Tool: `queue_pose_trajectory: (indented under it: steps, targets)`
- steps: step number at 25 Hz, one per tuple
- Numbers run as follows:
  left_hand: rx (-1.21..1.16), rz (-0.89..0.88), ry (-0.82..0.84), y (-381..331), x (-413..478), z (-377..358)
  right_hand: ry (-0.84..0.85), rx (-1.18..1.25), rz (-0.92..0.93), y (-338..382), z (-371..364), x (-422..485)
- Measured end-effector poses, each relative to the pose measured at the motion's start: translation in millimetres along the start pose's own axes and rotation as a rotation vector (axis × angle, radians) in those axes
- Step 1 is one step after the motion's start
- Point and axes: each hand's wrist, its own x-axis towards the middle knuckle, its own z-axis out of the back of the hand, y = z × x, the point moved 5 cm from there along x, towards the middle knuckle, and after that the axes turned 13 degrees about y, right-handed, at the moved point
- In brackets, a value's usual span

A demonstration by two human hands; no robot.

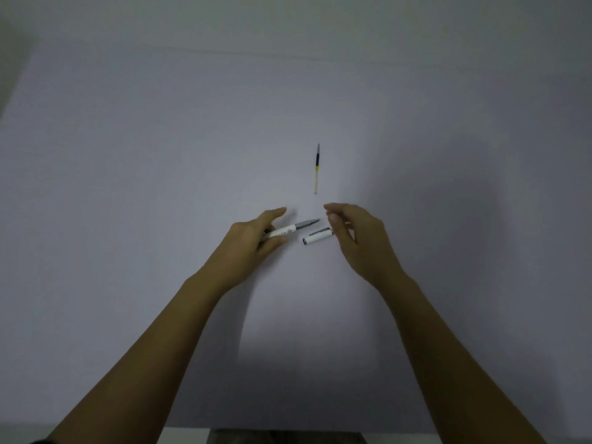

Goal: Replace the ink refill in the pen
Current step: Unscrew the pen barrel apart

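My left hand grips a white pen by its barrel, the grey metal tip pointing right and a little away from me. The pen's white cap, with a metal clip, is held at one end by the fingertips of my right hand, just right of the pen tip. The cap is off the pen and a small gap separates them. An ink refill, dark at its far half and yellowish at its near half, lies alone on the table beyond both hands, pointing away from me.
Everything rests on a plain pale table. Its near edge runs along the bottom of the view, and a wall stands behind its far edge. Shadows of my arms fall on the right side.
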Motion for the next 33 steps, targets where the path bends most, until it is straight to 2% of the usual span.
queue_pose_trajectory:
  steps: [4,7,11,13,18,24,29,31,33]
  targets:
    - [0.055,-0.117,-0.044,-13.6,-3.0,12.5,0.389,-0.279,0.015,13.2,-5.0,8.3]
    - [0.128,-0.188,-0.039,-24.7,-2.6,15.9,0.504,-0.237,0.003,18.4,-1.5,8.7]
    - [0.064,-0.162,-0.022,-30.5,-2.4,13.0,0.296,-0.279,0.203,35.1,16.1,5.2]
    - [0.064,-0.165,-0.052,-32.4,-4.1,14.1,0.222,-0.234,0.215,39.3,20.2,2.0]
    - [0.172,-0.231,-0.081,-40.7,-10.0,18.1,0.376,-0.132,0.035,27.1,10.1,-0.8]
    - [0.132,-0.244,-0.028,-45.1,-12.0,15.1,0.232,-0.048,0.121,32.7,19.6,-10.0]
    - [0.143,-0.265,-0.064,-48.8,-17.4,12.9,0.302,0.023,-0.027,23.4,16.6,-14.7]
    - [0.149,-0.271,-0.082,-49.6,-19.5,12.5,0.277,0.009,-0.018,23.4,17.7,-14.5]
    - [0.148,-0.274,-0.110,-50.1,-21.5,13.6,0.226,0.099,0.018,28.3,20.3,-16.2]
